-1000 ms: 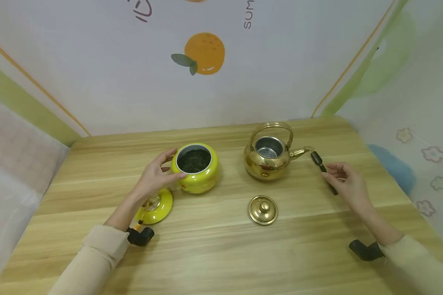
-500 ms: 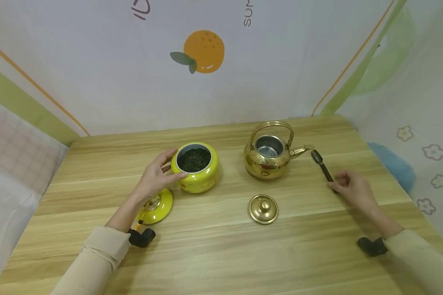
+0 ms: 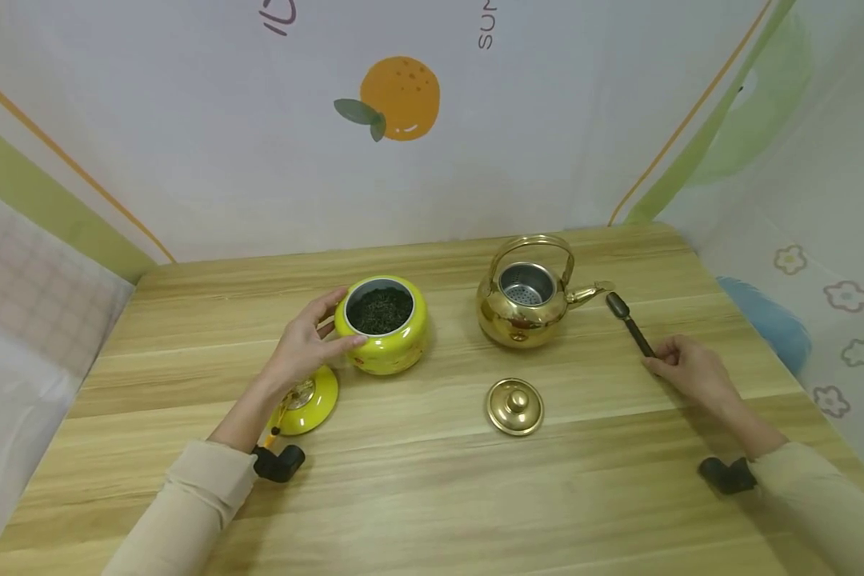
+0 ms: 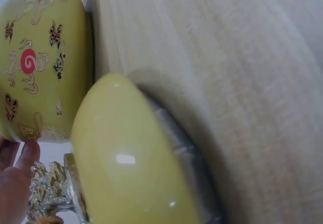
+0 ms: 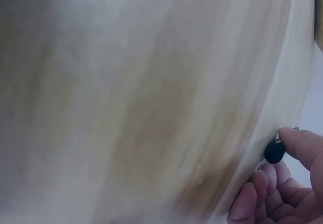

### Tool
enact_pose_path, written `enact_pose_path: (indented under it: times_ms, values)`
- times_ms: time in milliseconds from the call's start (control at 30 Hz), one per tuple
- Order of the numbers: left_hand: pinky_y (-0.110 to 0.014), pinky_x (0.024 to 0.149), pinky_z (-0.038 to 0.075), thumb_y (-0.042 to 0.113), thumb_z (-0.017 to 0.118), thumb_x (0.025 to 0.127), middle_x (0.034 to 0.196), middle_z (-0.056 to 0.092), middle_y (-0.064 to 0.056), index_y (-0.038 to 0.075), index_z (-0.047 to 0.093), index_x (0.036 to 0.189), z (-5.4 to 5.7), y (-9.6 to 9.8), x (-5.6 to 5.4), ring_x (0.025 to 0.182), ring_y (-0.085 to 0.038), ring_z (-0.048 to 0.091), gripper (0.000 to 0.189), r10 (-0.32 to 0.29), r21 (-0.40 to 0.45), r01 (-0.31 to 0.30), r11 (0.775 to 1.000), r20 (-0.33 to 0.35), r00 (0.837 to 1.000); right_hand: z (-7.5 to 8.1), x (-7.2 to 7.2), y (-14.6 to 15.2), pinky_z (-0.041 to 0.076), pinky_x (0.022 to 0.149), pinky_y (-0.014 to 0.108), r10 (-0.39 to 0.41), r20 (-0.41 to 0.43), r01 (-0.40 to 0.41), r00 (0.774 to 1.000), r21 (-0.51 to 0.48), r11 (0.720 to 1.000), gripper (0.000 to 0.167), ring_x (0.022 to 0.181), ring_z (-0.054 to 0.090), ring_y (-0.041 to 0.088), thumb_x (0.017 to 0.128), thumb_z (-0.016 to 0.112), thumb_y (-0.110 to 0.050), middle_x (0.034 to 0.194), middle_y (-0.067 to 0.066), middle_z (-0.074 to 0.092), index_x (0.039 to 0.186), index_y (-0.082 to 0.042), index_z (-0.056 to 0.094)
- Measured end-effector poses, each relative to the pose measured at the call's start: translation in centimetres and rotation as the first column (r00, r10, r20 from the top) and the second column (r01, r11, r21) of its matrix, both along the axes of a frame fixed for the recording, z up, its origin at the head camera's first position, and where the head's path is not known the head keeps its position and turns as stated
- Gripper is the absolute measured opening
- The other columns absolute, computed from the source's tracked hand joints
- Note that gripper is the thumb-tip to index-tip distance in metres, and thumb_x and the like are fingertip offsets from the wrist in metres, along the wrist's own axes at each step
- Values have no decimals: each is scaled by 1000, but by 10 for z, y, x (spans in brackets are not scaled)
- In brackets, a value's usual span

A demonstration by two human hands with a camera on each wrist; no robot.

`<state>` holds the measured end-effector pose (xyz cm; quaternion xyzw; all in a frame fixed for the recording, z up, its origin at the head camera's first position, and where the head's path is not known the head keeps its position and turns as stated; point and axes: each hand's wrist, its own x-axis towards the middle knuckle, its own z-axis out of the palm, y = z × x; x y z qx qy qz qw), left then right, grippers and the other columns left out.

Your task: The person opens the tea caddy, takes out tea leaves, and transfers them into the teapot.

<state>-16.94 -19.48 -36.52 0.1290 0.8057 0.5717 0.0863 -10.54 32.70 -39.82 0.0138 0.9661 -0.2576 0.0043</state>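
Observation:
A yellow tea jar (image 3: 392, 352) stands uncovered on the table, filled with dark loose tea leaves (image 3: 379, 311). My left hand (image 3: 301, 344) holds its left side, thumb at the front of the rim and fingers round the back. Red and gold figures decorate the jar's side in the left wrist view. Beneath that wrist lies the yellow jar lid (image 3: 320, 404), partly hidden, with a gold knob. Far right, my right hand (image 3: 694, 372) pinches the handle end of a dark tea scoop (image 3: 634, 328) lying on the table. The scoop's bowl points at the teapot spout.
Between the hands stands a gold teapot (image 3: 522, 324), open on top, a perforated metal strainer (image 3: 528, 284) inside and its arched handle upright. Its gold lid (image 3: 515, 407) lies in front of it. A printed cloth wall (image 3: 259, 176) borders the wooden table (image 3: 432, 496) behind.
My right hand has slid back along the scoop's handle, from near its middle to its end. My left hand stays on the jar.

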Motion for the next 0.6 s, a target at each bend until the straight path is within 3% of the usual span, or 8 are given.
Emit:
enact_pose_path:
  times_ms: [433, 600]
  values:
    - [-39, 112, 31, 16, 75, 81, 153, 26, -10, 5, 25, 148, -2, -1, 0, 138, -29, 30, 84, 2, -6, -2, 1000, 14, 1000, 3, -1, 7, 44, 56, 30, -41, -6, 41, 999, 24, 999, 34, 72, 59, 32, 93, 57, -17, 84, 26, 63, 99, 16, 57]
    - [-38, 112, 31, 17, 75, 81, 153, 26, -10, 5, 25, 148, 0, 0, 0, 138, -29, 31, 84, 11, -26, -11, 1000, 6, 1000, 12, 1, 12, 44, 52, 25, -107, -64, 103, 992, -58, 993, 37, 63, 56, 16, 94, 52, -20, 86, 27, 62, 104, 16, 55]
